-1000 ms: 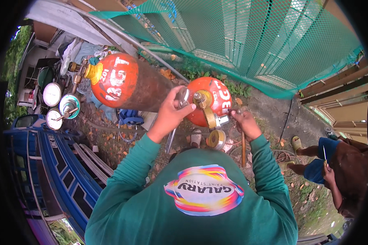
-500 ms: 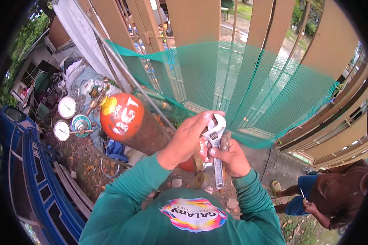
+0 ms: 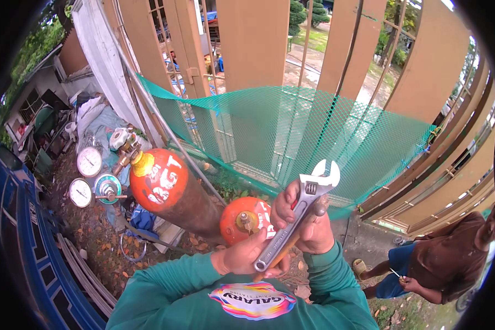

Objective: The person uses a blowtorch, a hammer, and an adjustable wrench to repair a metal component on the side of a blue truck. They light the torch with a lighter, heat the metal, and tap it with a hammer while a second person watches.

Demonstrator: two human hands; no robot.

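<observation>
Brown fence point(image 3: 256, 49) fills the back of my view, with green net point(image 3: 291, 137) low on it; blue van point(image 3: 16, 203) is at left. Another person point(image 3: 440, 258) at right holds a thin tool point(image 3: 395, 273). From my distant seat I see two orange cylinders: the far cylinder point(image 3: 159, 181) and the near cylinder point(image 3: 236, 220), which is partly behind my hands. My right hand point(image 3: 316, 239) has its grip clamped on the wrench point(image 3: 286, 230), together with what looks like a hammer point(image 3: 320, 207). My left hand point(image 3: 239, 256) is about their lower handles; whether this grip is tight, I cannot tell. The wrench is before the near cylinder, jaws apart, on no fitting. Gauges point(image 3: 88, 162) are already at the far cylinder; on the near one I see none, though hands cover part. Compared with half a second ago, the left hand has moved from the wrench's head to its lower end, and the wrench now slants.
</observation>
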